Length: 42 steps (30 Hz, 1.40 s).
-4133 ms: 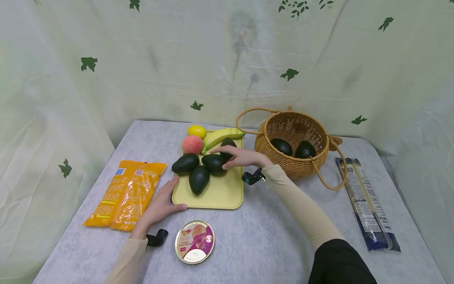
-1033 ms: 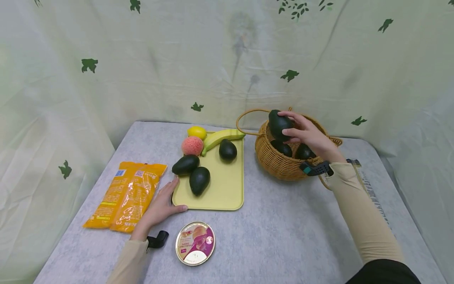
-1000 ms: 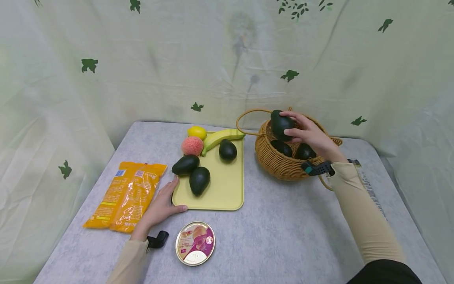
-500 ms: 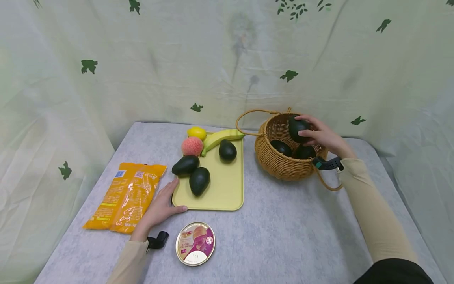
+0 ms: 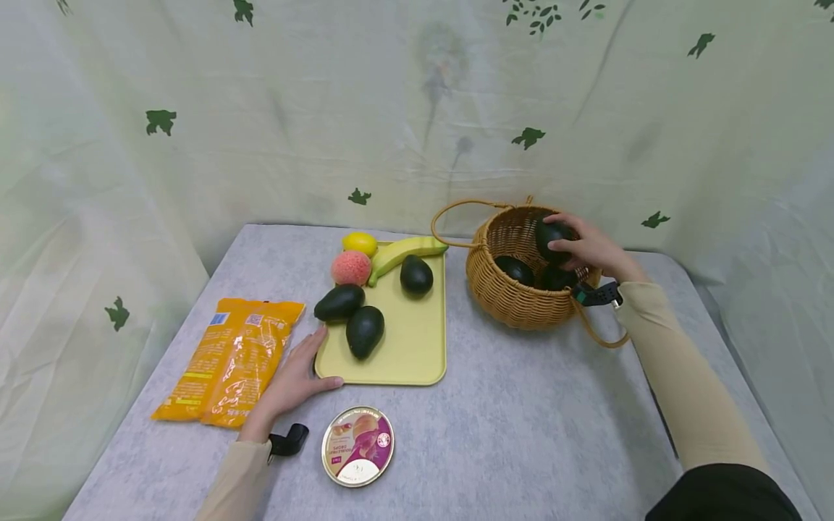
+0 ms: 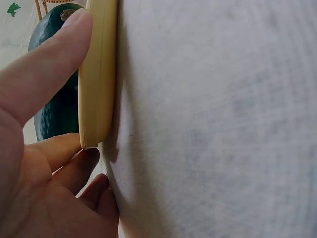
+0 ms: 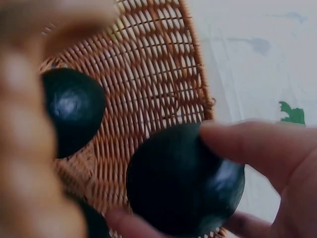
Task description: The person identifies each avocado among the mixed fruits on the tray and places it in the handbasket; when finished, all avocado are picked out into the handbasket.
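My right hand (image 5: 589, 246) grips a dark green avocado (image 5: 550, 237) inside the wicker basket (image 5: 515, 307), at its right side. In the right wrist view the thumb and fingers curl round this avocado (image 7: 183, 178). Two more avocados lie in the basket, one an avocado (image 5: 515, 269) at the left. My left hand (image 5: 296, 373) rests at the near left corner of the yellow tray (image 5: 417, 354), fingers and thumb spread along its edges. On the tray are an avocado (image 5: 365, 331), another avocado (image 5: 415, 275) and a banana (image 5: 407, 251); one avocado (image 5: 339, 302) overhangs its left edge.
A pink peach-like fruit (image 5: 352, 268) and a lemon (image 5: 360, 244) sit by the tray's far left corner. Left of my left hand lies an orange packet (image 5: 228, 362). A round tin (image 5: 357, 446) stands in front. The basket's looped handle (image 5: 602, 340) hangs over its right side.
My right hand took an avocado from the tray and carried it right, over and then down into the basket. My left hand has stayed at the tray corner.
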Motion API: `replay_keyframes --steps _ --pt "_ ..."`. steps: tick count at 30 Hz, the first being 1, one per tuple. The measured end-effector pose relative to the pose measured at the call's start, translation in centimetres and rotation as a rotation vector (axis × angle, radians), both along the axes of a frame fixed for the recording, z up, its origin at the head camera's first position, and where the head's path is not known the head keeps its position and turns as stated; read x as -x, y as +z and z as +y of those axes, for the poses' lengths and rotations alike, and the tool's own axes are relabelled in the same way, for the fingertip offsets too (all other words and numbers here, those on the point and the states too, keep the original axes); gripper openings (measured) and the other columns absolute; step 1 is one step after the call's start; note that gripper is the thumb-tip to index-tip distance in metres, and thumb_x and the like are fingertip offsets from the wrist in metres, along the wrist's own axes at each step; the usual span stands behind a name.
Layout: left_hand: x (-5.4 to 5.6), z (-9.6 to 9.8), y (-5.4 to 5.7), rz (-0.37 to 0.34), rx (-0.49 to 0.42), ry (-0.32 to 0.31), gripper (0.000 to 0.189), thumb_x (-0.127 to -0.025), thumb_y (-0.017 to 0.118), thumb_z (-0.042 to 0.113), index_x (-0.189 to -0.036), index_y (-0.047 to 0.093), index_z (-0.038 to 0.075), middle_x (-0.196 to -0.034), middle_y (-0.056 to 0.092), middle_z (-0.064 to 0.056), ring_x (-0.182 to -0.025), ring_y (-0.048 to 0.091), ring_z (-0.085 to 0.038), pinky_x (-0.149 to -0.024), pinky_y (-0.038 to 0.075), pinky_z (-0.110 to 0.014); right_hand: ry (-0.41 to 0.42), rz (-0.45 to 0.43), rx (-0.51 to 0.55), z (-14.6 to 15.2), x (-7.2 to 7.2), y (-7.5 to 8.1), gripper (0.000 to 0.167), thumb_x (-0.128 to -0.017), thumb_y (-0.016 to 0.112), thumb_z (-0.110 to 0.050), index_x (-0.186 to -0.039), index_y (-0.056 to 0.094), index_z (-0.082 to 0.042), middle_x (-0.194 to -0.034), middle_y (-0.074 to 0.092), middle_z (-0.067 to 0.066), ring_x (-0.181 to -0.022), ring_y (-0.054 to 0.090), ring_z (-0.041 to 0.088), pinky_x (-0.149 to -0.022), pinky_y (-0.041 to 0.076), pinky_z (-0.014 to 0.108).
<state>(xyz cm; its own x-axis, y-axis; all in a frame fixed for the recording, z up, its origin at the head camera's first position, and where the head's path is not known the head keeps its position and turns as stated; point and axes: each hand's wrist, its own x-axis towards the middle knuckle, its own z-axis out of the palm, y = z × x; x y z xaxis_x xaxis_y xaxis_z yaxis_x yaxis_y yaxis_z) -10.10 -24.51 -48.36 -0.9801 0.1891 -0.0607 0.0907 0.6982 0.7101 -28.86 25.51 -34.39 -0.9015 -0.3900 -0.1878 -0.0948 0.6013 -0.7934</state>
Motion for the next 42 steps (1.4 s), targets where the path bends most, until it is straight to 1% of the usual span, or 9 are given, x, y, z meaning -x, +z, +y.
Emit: replay_keyframes --steps 3,9,12,17,24,29,34,37,42 --pt "0.0 0.0 0.0 -0.002 -0.002 -0.001 0.101 -0.078 0.079 0.034 -0.151 0.019 -0.002 -0.154 0.019 -0.023 -0.14 0.015 -0.043 -0.11 0.012 -0.06 0.014 0.015 -0.041 0.0 0.2 -0.2 0.053 -0.1 0.051 -0.013 -0.148 0.029 -0.008 -0.148 0.022 0.03 -0.083 0.065 0.041 -0.065 0.057 0.043" --pt "0.0 0.0 -0.1 -0.006 -0.002 0.002 0.102 -0.078 0.08 0.034 -0.151 0.019 -0.002 -0.154 0.019 -0.024 -0.139 0.015 -0.043 -0.11 0.012 -0.06 0.048 0.029 -0.035 -0.1 -0.3 0.3 0.049 -0.102 0.045 -0.01 -0.148 0.031 -0.005 -0.149 0.026 0.026 -0.103 0.058 0.043 -0.075 0.055 0.044" --pt "0.0 0.0 -0.1 -0.006 -0.003 0.003 0.102 -0.078 0.08 0.034 -0.151 0.019 -0.002 -0.154 0.019 -0.024 -0.139 0.015 -0.043 -0.11 0.012 -0.06 0.059 0.024 0.0 -0.4 -1.1 0.8 0.049 -0.102 0.045 -0.014 -0.148 0.03 -0.005 -0.15 0.024 0.024 -0.111 0.052 0.044 -0.081 0.053 0.045" --pt "-0.1 0.0 0.0 -0.005 -0.005 0.003 0.102 -0.078 0.08 0.034 -0.151 0.019 -0.002 -0.154 0.019 -0.024 -0.139 0.014 -0.044 -0.11 0.012 -0.06 0.057 0.004 0.113 -1.0 -2.0 1.3 0.048 -0.103 0.044 -0.019 -0.147 0.031 -0.006 -0.148 0.031 0.023 -0.116 0.05 0.043 -0.09 0.049 0.047" --pt "-0.1 0.0 -0.1 -0.005 -0.002 0.004 0.102 -0.078 0.079 0.034 -0.15 0.019 -0.002 -0.154 0.019 -0.024 -0.14 0.014 -0.043 -0.11 0.012 -0.06 0.058 0.014 0.266 -2.6 -3.2 1.8 0.05 -0.1 0.052 -0.025 -0.145 0.035 -0.012 -0.145 0.039 0.012 -0.115 0.054 0.032 -0.091 0.049 0.04" --pt "-0.1 0.0 0.0 -0.01 -0.005 0.008 0.102 -0.078 0.08 0.035 -0.151 0.019 -0.002 -0.154 0.02 -0.024 -0.14 0.014 -0.043 -0.11 0.012 -0.06 0.125 0.008 0.357 -4.6 -4.3 2.1 0.05 -0.1 0.053 -0.025 -0.145 0.036 -0.011 -0.144 0.039 0.016 -0.113 0.057 0.031 -0.093 0.048 0.04" --pt "-0.1 0.1 0.0 -0.012 -0.003 0.009 0.101 -0.078 0.079 0.035 -0.151 0.019 -0.002 -0.154 0.02 -0.024 -0.14 0.014 -0.043 -0.11 0.012 -0.06 0.216 0.021 0.382 -7.5 -5.4 1.8 0.05 -0.101 0.051 -0.019 -0.145 0.035 -0.005 -0.142 0.041 0.02 -0.112 0.056 0.038 -0.092 0.048 0.047" --pt "-0.1 0.1 0.1 -0.012 -0.004 0.008 0.101 -0.078 0.079 0.035 -0.151 0.019 -0.001 -0.154 0.02 -0.024 -0.14 0.014 -0.043 -0.11 0.012 -0.06 0.269 0.023 0.394 -9.4 -5.9 1.3 0.047 -0.1 0.051 -0.016 -0.144 0.037 -0.005 -0.14 0.043 0.02 -0.111 0.055 0.04 -0.091 0.047 0.052" --pt "-0.1 0.1 0.1 -0.009 -0.007 0.007 0.101 -0.078 0.079 0.034 -0.151 0.019 -0.002 -0.154 0.02 -0.024 -0.139 0.015 -0.043 -0.11 0.012 -0.06 0.339 0.01 0.375 -12.4 -6.6 -0.5 0.046 -0.099 0.053 -0.015 -0.143 0.04 -0.01 -0.138 0.047 0.015 -0.106 0.06 0.028 -0.088 0.05 0.047"
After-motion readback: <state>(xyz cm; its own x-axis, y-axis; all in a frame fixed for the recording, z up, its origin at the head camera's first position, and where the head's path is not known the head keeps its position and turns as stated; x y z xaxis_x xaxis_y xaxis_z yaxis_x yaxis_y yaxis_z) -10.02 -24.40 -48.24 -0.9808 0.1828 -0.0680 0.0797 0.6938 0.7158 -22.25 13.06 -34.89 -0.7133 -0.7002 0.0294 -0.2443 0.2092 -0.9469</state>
